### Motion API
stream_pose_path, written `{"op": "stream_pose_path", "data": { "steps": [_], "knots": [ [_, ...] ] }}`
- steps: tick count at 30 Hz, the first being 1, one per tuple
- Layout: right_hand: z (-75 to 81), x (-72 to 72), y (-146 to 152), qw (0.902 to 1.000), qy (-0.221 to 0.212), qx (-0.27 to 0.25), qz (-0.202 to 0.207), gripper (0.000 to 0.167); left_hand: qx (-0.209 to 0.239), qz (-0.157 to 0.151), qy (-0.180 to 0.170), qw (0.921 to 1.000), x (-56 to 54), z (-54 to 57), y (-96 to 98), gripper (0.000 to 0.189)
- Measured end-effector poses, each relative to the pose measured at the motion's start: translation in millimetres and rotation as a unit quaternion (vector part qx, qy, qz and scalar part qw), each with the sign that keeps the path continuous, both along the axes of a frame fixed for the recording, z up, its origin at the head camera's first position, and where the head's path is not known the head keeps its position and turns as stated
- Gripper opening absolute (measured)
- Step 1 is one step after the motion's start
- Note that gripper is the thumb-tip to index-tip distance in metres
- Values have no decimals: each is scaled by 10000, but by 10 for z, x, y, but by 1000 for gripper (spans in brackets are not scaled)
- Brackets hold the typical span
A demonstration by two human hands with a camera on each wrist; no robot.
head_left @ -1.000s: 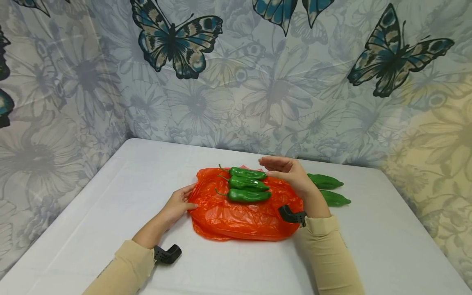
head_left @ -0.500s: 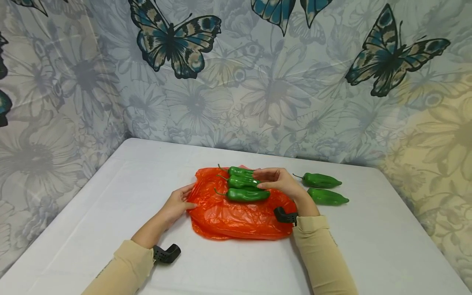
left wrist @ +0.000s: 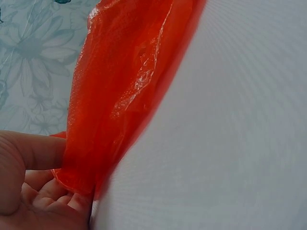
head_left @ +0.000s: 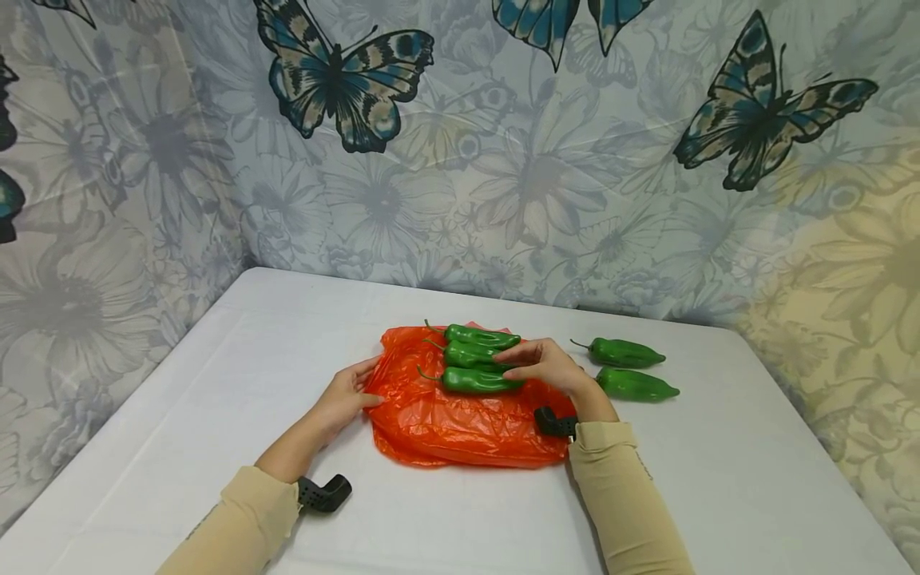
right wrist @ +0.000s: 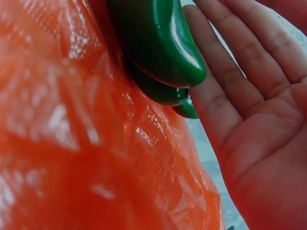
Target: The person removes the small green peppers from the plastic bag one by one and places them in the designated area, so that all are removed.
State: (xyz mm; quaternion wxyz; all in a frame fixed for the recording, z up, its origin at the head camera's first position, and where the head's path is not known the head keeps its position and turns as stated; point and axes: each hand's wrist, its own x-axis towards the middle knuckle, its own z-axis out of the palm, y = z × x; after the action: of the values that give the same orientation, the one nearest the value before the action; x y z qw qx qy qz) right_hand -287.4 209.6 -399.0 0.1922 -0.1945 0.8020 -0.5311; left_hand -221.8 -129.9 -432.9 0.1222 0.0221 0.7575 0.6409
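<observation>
Left hand [head_left: 345, 399] out at the left edge of the red plastic bag [head_left: 460, 431], thumb on top and fingers beneath, pinching the plastic. Right hand [head_left: 549, 369] over on the bag's right side, fingers extended and spread beside the pepper tips, no grip on anything; whether it's actually touching a pepper, I can't tell.

Three green peppers on the bag, lined up one behind another, stems left, tips right: far pepper [head_left: 480, 335], middle pepper [head_left: 470, 355] with its tip behind the fingers, near pepper [head_left: 474, 381] with the thumb right by its end.

Off to the right, two loose peppers [head_left: 638, 385] on the white worktop [head_left: 216, 383], one farther, one nearer, tips pointing right. Black wrist cameras [head_left: 327, 495] on both wrists, light tan sleeves [head_left: 240, 519] behind them, and a butterfly-print backdrop [head_left: 539, 184] beyond the far edge.
</observation>
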Motion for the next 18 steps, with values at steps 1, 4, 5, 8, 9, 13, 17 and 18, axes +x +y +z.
{"op": "stream_pose_path", "data": {
  "steps": [1,4,5,8,9,13,17,18],
  "knots": [
    [-4,0,1,10000,22,23,12,42,-1,1,2,10000,1,-1,-1,69],
    [-16,-5,-5,9999,69,32,122,42,4,-1,16,10000,6,-3,-3,69],
    [-21,-9,-8,9997,106,65,190,41,7,4,17,10000,8,-3,-2,69],
    [-34,-21,-21,9986,258,253,394,39,5,-12,13,10000,9,-5,-4,69],
    [-35,-23,-24,9981,295,300,452,39,16,-2,6,10000,8,-4,-3,69],
    [-32,-13,-31,9958,443,537,591,39,20,15,-46,10000,8,2,3,70],
    [-28,7,-33,9949,432,672,620,39,18,29,-77,10000,7,5,8,70],
    [-30,11,-34,9946,431,710,617,40,25,25,-72,10000,7,4,9,70]
  ]
}}
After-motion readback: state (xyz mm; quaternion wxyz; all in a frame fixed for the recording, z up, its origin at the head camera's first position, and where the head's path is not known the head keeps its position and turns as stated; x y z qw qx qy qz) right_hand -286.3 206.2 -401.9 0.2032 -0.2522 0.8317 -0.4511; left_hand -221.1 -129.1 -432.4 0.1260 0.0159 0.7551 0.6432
